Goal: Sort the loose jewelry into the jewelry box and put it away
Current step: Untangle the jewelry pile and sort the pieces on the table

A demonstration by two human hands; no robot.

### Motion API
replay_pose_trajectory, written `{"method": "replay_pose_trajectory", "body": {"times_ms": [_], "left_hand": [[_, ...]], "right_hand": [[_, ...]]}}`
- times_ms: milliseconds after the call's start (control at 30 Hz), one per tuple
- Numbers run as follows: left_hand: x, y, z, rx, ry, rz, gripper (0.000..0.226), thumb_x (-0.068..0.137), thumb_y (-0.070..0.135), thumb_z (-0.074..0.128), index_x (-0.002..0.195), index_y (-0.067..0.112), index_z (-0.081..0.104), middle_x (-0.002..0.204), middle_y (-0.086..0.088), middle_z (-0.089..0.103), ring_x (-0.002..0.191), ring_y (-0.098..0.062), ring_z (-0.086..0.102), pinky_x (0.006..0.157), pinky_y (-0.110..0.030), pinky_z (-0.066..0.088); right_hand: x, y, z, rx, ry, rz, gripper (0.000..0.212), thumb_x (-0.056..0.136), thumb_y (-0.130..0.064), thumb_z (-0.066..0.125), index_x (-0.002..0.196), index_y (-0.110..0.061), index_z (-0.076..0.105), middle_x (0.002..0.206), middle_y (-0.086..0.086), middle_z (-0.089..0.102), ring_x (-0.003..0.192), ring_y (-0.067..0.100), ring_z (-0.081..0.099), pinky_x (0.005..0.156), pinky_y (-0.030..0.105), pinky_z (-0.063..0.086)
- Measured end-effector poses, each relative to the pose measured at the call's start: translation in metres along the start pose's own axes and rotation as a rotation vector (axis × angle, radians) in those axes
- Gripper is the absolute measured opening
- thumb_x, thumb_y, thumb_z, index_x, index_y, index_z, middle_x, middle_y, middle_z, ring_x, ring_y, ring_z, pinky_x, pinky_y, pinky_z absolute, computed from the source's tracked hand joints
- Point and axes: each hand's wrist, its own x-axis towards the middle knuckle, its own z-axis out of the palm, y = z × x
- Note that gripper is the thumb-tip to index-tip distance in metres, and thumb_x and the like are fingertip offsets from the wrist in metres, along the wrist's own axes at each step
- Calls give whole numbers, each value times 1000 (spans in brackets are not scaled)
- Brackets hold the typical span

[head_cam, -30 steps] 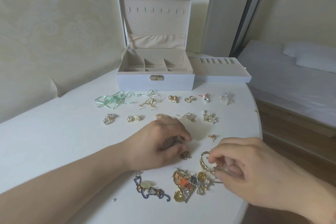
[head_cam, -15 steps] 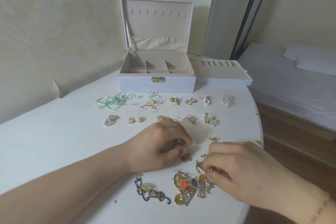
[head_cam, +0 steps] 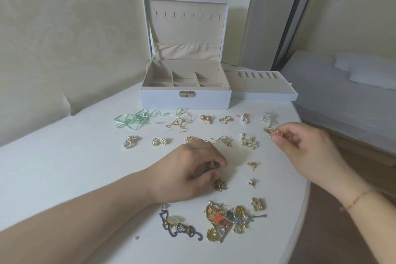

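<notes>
The white jewelry box point(head_cam: 185, 99) stands open at the back of the white table point(head_cam: 64, 167), its beige compartments bare. Its removable tray point(head_cam: 263, 90) lies beside it on the right. Several pairs of earrings lie in rows before the box. A tangled pile of jewelry point(head_cam: 227, 218) sits near the front edge, a purple beaded piece point(head_cam: 177, 225) to its left. My left hand point(head_cam: 188, 173) rests curled on the table, pinching a small piece I cannot make out, beside a gold earring point(head_cam: 219, 184). My right hand point(head_cam: 300, 148) is raised at the right, pinching a small gold earring point(head_cam: 269, 130).
A mint green ribbon point(head_cam: 135, 121) lies at the left of the back row. The table's curved edge point(head_cam: 304, 195) runs close under my right forearm. A bed with a pillow point(head_cam: 368, 75) stands to the right, beyond the table.
My right hand has lifted from the pile at the front and moved up and right with a small gold earring. The left hand has stayed in place.
</notes>
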Motion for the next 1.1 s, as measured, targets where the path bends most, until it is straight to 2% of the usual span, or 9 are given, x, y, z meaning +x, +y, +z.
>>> {"method": "replay_pose_trajectory", "body": {"times_ms": [100,167,267,400,567,700,833,967,1100], "left_hand": [[-1,3,-2,-60,7,-68,35,83,10,48,113,13,64,95,5,63,89,-11,61,78,-18,48],[-2,3,-2,-75,25,-130,41,78,5,47,116,15,62,96,4,64,86,-7,59,73,-8,41],[0,2,-3,-81,64,-207,43,76,2,46,113,17,61,95,6,63,83,-4,57,72,-6,38],[0,1,-3,-5,128,-243,35,76,7,48,104,20,64,89,15,61,89,-7,54,76,-10,40],[1,3,-3,39,124,-220,30,78,11,50,102,18,67,87,18,59,92,-8,54,81,-19,44],[0,3,-3,39,127,-213,28,79,11,52,102,18,67,89,12,64,93,-10,54,81,-21,44],[0,3,-2,48,99,-192,27,79,9,54,101,17,68,88,11,63,92,-8,54,78,-12,42],[0,5,-4,55,43,-135,25,78,2,63,98,15,70,84,12,62,85,3,52,75,-1,35],[0,7,-8,-6,-6,-140,30,74,3,61,99,16,71,85,13,66,92,-2,54,79,-2,35]], "right_hand": [[6,12,3,-340,27,62,7,89,-32,62,82,-32,62,73,-17,54,74,23,59,61,30,44],[6,12,8,-441,5,52,8,91,-35,58,89,-31,64,79,-15,55,80,25,63,61,29,43],[8,11,9,-508,-45,45,11,91,-39,55,92,-33,65,82,-16,53,85,23,64,61,27,39],[9,6,5,-479,-96,58,9,87,-36,58,93,-41,63,83,-20,55,82,15,57,63,26,35],[2,-4,-1,-379,-98,51,30,76,-22,61,94,-46,59,84,-23,59,80,11,55,64,26,38],[-11,-26,-2,-277,-154,-108,19,75,-39,64,93,-45,62,82,-22,60,69,-5,51,59,22,42],[-18,-33,9,-269,-293,-110,17,79,-57,60,91,-46,63,85,-26,60,81,-8,54,64,15,40],[-17,-28,17,-192,-249,-150,7,81,-39,72,86,-41,68,85,-25,63,80,-9,54,64,21,44],[-22,-22,20,-21,-223,-230,24,77,-26,76,94,-41,66,96,-27,63,86,-8,53,68,17,44]]}}
